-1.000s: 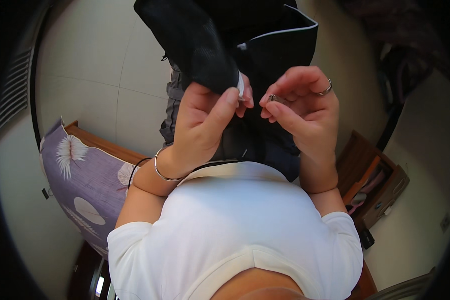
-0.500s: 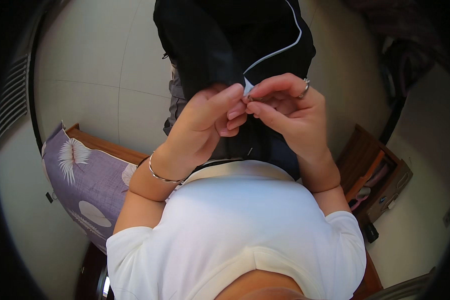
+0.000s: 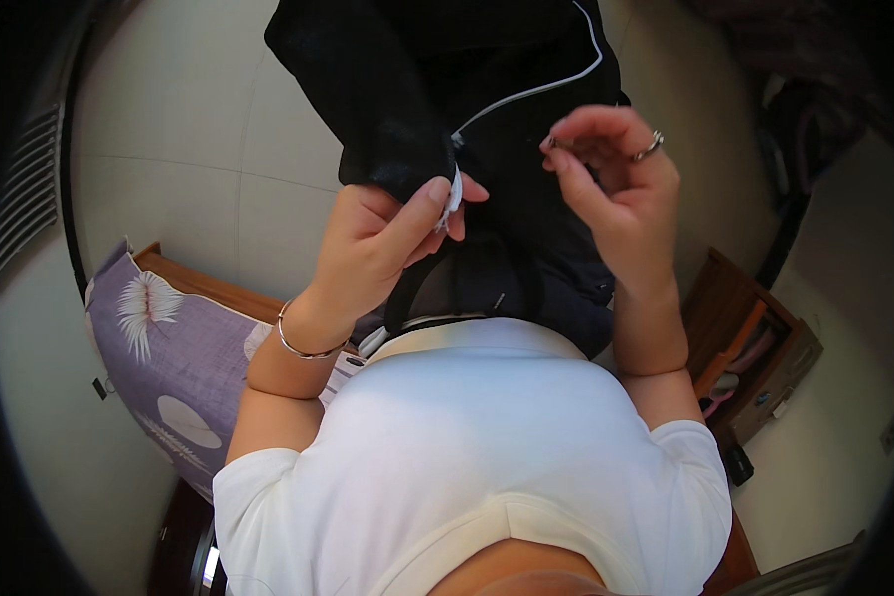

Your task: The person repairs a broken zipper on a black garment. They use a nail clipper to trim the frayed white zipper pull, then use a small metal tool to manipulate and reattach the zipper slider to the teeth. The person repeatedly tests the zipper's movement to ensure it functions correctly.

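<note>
A black cloth garment [image 3: 387, 89] with a thin white line of piping [image 3: 526, 94] hangs down ahead of my lap. My left hand [image 3: 372, 233] pinches its near edge between thumb and fingers, where a white, frayed-looking strip [image 3: 454, 194] sticks out. Apart from the cloth, to the right, my right hand [image 3: 621, 184] is raised with thumb and forefinger pressed together. A tiny dark thing shows at those fingertips, too small to name. The other fingers of that hand curl loosely.
At the left lies a purple cloth with a white leaf pattern [image 3: 184, 348] over a wooden edge [image 3: 209, 283]. An open wooden drawer unit [image 3: 745, 348] with small items inside stands at the right. Pale floor tiles [image 3: 189, 109] spread beyond.
My hands, together at the white strip before, are now apart. The right has moved up and to the right with its pinch; the left has shifted left and down with the cloth.
</note>
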A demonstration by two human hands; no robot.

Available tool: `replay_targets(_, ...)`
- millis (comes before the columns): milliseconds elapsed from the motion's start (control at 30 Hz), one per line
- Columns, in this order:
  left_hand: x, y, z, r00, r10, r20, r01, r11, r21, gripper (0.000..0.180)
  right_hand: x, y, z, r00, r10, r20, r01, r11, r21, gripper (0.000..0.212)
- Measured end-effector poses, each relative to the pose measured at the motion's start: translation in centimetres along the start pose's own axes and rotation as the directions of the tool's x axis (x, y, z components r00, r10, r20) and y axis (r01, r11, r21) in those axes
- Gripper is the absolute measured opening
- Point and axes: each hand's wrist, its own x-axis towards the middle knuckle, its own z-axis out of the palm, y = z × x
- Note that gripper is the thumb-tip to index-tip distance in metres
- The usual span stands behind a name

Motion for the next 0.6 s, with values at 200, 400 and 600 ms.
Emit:
replay_targets(200, -0.3, 1.4, -1.0, 0.994, -0.02, 0.107, 0.011, 0.996, 0.085, 0.02, 3.2, -1.0, 0.6, 0.963, -0.11, 0.244, 0.215, 0.863, -0.458, 0.024)
replay_targets(400, 0.2, 2.4, -0.1, 0.993, -0.012, 0.116, 0.012, 1.0, 0.003, 0.018, 4.1, -1.2, -0.7, 0.86, 0.019, 0.509, 0.331, 0.74, -0.586, 0.017)
replay_targets(600, 0.6, 1.6, 1.1, 0.987, 0.014, 0.16, -0.018, 0.999, 0.029, 0.015, 2.6, -3.1, -2.7, 0.924, 0.139, 0.357, 0.071, 0.855, -0.514, 0.013)
